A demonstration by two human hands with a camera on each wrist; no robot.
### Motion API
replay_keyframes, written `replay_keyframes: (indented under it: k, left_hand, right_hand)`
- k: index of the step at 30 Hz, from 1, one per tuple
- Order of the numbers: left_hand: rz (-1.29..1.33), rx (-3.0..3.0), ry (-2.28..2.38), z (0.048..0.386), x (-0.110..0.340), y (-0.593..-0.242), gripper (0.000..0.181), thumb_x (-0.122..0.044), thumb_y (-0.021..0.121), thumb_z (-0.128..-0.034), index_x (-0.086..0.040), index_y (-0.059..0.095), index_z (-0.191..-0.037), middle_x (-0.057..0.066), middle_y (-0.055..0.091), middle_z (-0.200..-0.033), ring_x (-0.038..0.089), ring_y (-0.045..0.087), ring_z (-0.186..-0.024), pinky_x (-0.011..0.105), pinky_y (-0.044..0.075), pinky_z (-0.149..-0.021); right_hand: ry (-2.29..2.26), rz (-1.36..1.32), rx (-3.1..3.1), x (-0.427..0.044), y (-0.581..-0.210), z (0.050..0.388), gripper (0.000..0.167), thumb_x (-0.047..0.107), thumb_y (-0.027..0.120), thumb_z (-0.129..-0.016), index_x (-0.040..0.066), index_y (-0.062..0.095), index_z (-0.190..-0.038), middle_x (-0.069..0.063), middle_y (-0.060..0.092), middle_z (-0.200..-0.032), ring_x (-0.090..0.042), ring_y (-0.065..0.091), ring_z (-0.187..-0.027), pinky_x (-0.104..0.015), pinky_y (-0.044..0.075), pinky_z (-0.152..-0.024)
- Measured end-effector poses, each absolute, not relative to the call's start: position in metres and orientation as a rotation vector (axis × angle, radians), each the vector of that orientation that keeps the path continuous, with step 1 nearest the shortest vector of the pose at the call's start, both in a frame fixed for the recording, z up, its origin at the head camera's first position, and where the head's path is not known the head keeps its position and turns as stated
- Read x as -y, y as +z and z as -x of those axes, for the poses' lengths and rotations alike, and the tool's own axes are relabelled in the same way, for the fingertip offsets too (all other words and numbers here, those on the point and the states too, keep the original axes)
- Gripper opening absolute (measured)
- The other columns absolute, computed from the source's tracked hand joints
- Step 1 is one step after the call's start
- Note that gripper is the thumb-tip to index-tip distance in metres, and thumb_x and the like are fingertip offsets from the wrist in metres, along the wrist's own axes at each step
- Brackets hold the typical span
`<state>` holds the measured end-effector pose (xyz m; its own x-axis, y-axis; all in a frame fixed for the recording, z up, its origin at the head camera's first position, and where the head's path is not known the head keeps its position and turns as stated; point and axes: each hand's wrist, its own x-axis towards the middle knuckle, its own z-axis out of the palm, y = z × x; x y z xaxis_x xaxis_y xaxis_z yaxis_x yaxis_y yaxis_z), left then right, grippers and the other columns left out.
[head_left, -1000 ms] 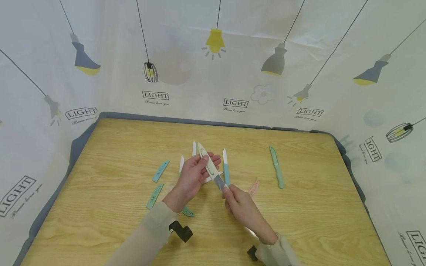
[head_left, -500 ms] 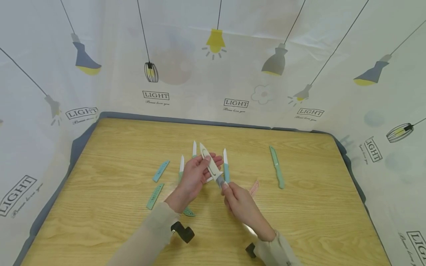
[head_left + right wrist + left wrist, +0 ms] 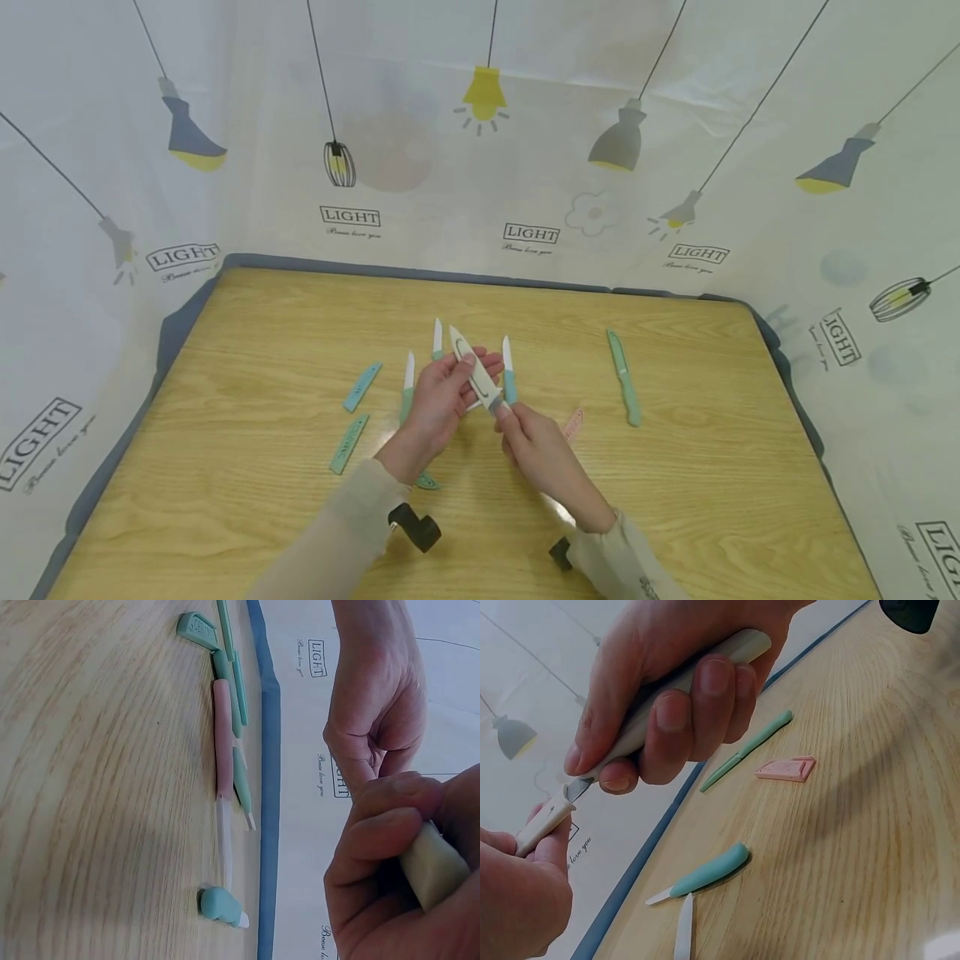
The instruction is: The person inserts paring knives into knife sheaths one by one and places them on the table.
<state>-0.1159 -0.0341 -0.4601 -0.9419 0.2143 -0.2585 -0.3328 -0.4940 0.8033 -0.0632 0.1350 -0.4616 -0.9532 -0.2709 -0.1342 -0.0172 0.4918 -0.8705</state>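
Observation:
My left hand (image 3: 435, 404) pinches a cream blade sheath (image 3: 471, 360) between thumb and fingers above the table. My right hand (image 3: 546, 454) grips the cream handle (image 3: 634, 729) of a knife, its fingers curled round it. Only a short stretch of metal blade (image 3: 578, 787) shows between handle and sheath; the rest sits inside the sheath. Beneath the hands lie a blue-handled knife (image 3: 510, 383), a green-handled knife (image 3: 407, 396) and a pink-handled knife (image 3: 223, 742), with white blades bare. Another knife (image 3: 438, 337) is partly hidden behind my left hand.
On the left of the table lie a blue sheath (image 3: 363, 386) and a green sheath (image 3: 349, 444). A dark green sheath (image 3: 427, 481) shows below my left wrist. A pink sheath (image 3: 573, 423) lies right of my right hand, and a sheathed green knife (image 3: 624, 379) farther right.
The blade has slid deeper into the cream sheath, so less metal shows. My right hand has moved slightly up and left towards my left hand, which has shifted a little right.

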Motion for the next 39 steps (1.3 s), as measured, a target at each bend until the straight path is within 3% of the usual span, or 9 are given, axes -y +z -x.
replay_keyframes:
  k: [10, 16, 25, 33, 39]
  left_hand:
    - [0.170, -1.363, 2.468, 0.113, 0.031, -0.462, 0.037, -0.015, 0.043, -0.1129, 0.009, 0.049, -0.140, 0.023, 0.063, -0.138, 0.029, 0.063, -0.127, 0.045, 0.045, -0.113]
    - [0.141, -1.376, 2.466, 0.110, 0.027, -0.461, 0.036, -0.015, 0.042, -0.1132, 0.008, 0.050, -0.140, 0.023, 0.063, -0.138, 0.029, 0.063, -0.128, 0.040, 0.049, -0.110]
    - [0.216, -1.352, 2.471, 0.112, 0.027, -0.455, 0.033, -0.014, 0.043, -0.1128, 0.008, 0.052, -0.136, 0.025, 0.064, -0.135, 0.030, 0.065, -0.125, 0.042, 0.049, -0.109]
    - [0.286, -1.373, 2.476, 0.116, 0.030, -0.454, 0.037, -0.013, 0.042, -0.1129, 0.011, 0.047, -0.141, 0.026, 0.062, -0.137, 0.031, 0.064, -0.125, 0.033, 0.057, -0.097]
    - [0.263, -1.386, 2.465, 0.116, 0.025, -0.455, 0.037, -0.010, 0.042, -0.1122, 0.015, 0.045, -0.140, 0.029, 0.060, -0.138, 0.036, 0.060, -0.129, 0.033, 0.056, -0.099]
  right_hand:
    - [-1.460, 0.229, -2.471, -0.134, -0.460, 0.065, 0.041, 0.029, 0.042, -0.114, -0.002, 0.063, -0.099, 0.003, 0.050, -0.060, -0.007, 0.040, -0.049, -0.019, 0.029, -0.042]
    - [-1.460, 0.215, -2.475, -0.135, -0.460, 0.066, 0.042, 0.030, 0.042, -0.114, -0.002, 0.063, -0.099, 0.003, 0.050, -0.060, -0.006, 0.038, -0.048, -0.020, 0.028, -0.042]
    - [-1.470, 0.233, -2.484, -0.139, -0.460, 0.067, 0.041, 0.032, 0.044, -0.113, 0.000, 0.066, -0.103, 0.003, 0.051, -0.062, -0.005, 0.040, -0.050, -0.020, 0.031, -0.044]
    - [-1.224, 0.277, -2.723, -0.150, -0.459, 0.069, 0.026, 0.030, 0.062, -0.106, 0.006, 0.067, -0.117, 0.006, 0.057, -0.070, -0.006, 0.043, -0.051, -0.022, 0.034, -0.041]
    - [-0.944, 0.381, -2.975, -0.150, -0.457, 0.070, 0.022, 0.023, 0.075, -0.097, 0.004, 0.072, -0.107, 0.003, 0.066, -0.082, -0.007, 0.050, -0.061, -0.023, 0.044, -0.050]
